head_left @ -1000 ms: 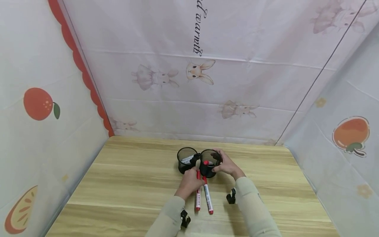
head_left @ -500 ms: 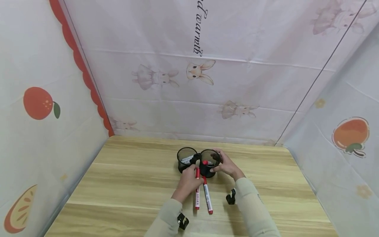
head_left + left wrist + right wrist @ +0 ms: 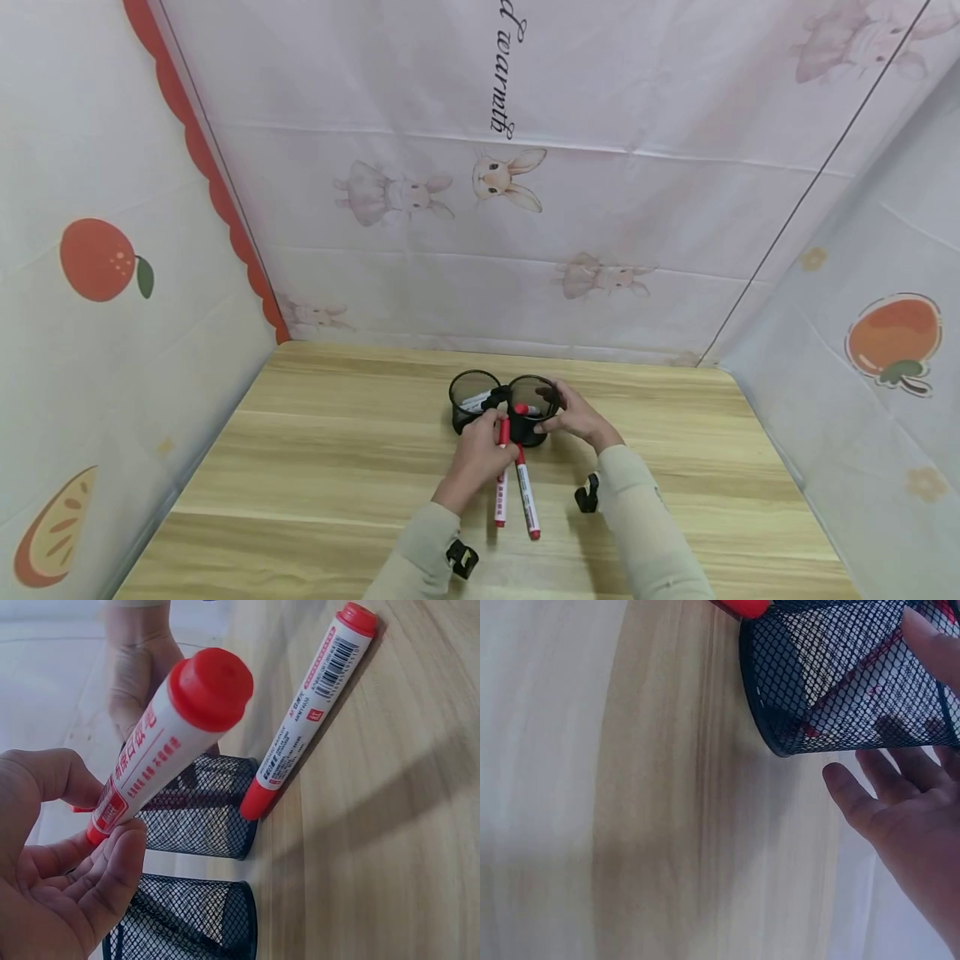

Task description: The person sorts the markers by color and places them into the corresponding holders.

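Between thumb and fingers, my left hand [image 3: 480, 457] pinches a white marker with red ends [image 3: 150, 754], held tilted above the table in front of the cups. My right hand [image 3: 581, 419] holds the right-hand black mesh pen cup [image 3: 855, 682], thumb on the near side and fingers round the far side. Inside that cup lies a red-capped marker [image 3: 523, 409]. Beside it stands the left mesh pen cup [image 3: 461, 422], with black-and-white markers [image 3: 476, 402] in it. Another red-capped marker [image 3: 311, 705] lies on the table, one end close to the right cup's base.
The wood-grain table [image 3: 337, 467] is bounded by a printed cloth wall [image 3: 420, 292] at the back and cloth walls on both sides. A black camera mount [image 3: 462, 558] sits on the left wrist and another black mount [image 3: 587, 493] on the right.
My left hand has shifted slightly left, and the pinched marker has risen a little. My right hand stays on the right cup, and the marker on the table lies as before.
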Tool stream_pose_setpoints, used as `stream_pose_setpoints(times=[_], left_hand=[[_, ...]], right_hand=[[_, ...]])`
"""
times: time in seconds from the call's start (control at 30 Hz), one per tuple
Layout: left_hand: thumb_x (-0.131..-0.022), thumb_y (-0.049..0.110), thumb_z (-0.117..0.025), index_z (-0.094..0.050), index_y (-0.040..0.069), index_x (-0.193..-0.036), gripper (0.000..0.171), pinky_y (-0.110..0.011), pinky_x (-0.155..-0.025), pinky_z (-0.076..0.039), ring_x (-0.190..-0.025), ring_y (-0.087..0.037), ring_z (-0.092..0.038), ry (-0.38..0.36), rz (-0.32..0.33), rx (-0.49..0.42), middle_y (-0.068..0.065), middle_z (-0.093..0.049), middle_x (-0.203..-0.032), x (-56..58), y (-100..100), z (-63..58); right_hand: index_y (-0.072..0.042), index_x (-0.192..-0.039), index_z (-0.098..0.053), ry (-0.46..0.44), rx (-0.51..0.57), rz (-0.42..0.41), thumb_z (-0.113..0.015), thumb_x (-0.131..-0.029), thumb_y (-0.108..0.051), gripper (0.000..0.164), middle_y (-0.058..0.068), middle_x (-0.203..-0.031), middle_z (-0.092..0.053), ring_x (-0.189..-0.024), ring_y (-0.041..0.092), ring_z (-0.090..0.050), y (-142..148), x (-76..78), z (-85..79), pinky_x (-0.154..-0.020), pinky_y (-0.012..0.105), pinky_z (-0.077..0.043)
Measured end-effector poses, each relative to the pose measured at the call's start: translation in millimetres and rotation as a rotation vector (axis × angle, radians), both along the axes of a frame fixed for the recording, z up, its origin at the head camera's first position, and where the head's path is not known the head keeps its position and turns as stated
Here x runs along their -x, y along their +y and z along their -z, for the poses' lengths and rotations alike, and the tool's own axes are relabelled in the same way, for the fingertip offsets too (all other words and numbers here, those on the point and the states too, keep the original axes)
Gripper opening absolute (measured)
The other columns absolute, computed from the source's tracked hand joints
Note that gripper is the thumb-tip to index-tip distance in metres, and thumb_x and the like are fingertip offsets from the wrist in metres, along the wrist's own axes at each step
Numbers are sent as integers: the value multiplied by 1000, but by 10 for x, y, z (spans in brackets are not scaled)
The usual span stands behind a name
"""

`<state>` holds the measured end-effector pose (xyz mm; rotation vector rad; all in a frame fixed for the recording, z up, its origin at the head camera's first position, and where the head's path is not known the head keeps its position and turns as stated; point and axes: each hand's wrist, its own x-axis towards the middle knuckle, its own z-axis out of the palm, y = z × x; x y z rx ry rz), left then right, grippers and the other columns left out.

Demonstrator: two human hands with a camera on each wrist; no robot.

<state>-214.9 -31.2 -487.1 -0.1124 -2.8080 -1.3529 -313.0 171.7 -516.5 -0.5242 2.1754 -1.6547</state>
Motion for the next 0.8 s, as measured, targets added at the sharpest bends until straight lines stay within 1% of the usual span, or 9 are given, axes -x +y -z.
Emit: stream_pose_setpoints(times=[0.13, 0.23, 0.4, 0.43, 0.5, 0.53, 0.6, 0.7, 0.8], left_hand=[[-68, 11, -69, -57, 5, -114, 47, -25, -47, -41, -54, -9, -47, 35, -8, 11, 2, -51, -66, 11, -12, -28], [-68, 12, -68, -58, 6, -112, 45, -25, -48, -41, -55, -9, -47, 48, -11, 15, 3, -51, -68, 13, -22, -47], [-68, 12, -68, -58, 5, -115, 48, -25, -49, -42, -58, -10, -48, 44, -3, 6, 2, -53, -70, 8, -35, -71], [-68, 12, -68, -57, 5, -116, 49, -25, -49, -42, -58, -10, -49, 45, -2, 4, 2, -53, -70, 5, -37, -79], [-69, 11, -68, -57, 4, -118, 50, -25, -49, -42, -59, -11, -49, 45, 2, -3, 2, -53, -71, 1, -43, -96], [-69, 11, -68, -57, 5, -118, 51, -25, -49, -42, -59, -11, -49, 44, 4, -10, 1, -53, -72, -3, -46, -106], [-69, 10, -68, -56, 4, -120, 52, -25, -49, -43, -60, -11, -49, 43, 5, -20, 1, -53, -73, -10, -52, -129], [-69, 10, -68, -56, 5, -121, 53, -25, -49, -43, -61, -12, -49, 42, 4, -32, 1, -53, -74, -18, -59, -160], [-69, 11, -69, -56, 7, -120, 52, -25, -50, -43, -61, -12, -49, 49, 3, -29, 1, -53, -74, -25, -60, -189]], right_hand=[[-11, -145, -28, -2, -66, 7, -81, -64, 2, 97, 25, -141, -33, -132, 38, -25, 18, -12, -76, -103, 58, -16], [-9, -146, -24, 22, -126, -7, -81, -64, -2, 100, 25, -143, -30, -132, 40, -23, 14, -40, -163, -102, 59, -16], [-2, -145, -24, 16, -155, -24, -81, -66, -3, 98, 27, -145, -24, -133, 44, -17, -23, -159, -427, -101, 61, -16], [-3, -145, -25, 3, -152, -20, -81, -66, -4, 97, 26, -146, -24, -133, 44, -15, -29, -182, -478, -101, 61, -16], [-2, -145, -26, -4, -159, -17, -81, -68, -5, 94, 26, -146, -24, -133, 44, -15, -39, -203, -531, -101, 61, -16], [-2, -144, -27, 0, -162, -15, -81, -68, -6, 94, 26, -145, -25, -133, 44, -16, -40, -201, -530, -101, 61, -16], [-2, -144, -28, 14, -165, -7, -82, -68, -8, 93, 25, -144, -29, -132, 45, -18, -32, -171, -469, -101, 61, -17], [-4, -143, -31, 43, -152, -1, -83, -67, -12, 92, 24, -141, -35, -131, 43, -23, -1, -97, -318, -101, 59, -19], [-4, -142, -33, 94, -145, -14, -84, -67, -16, 91, 23, -138, -39, -129, 42, -28, 27, -40, -193, -101, 58, -23]])
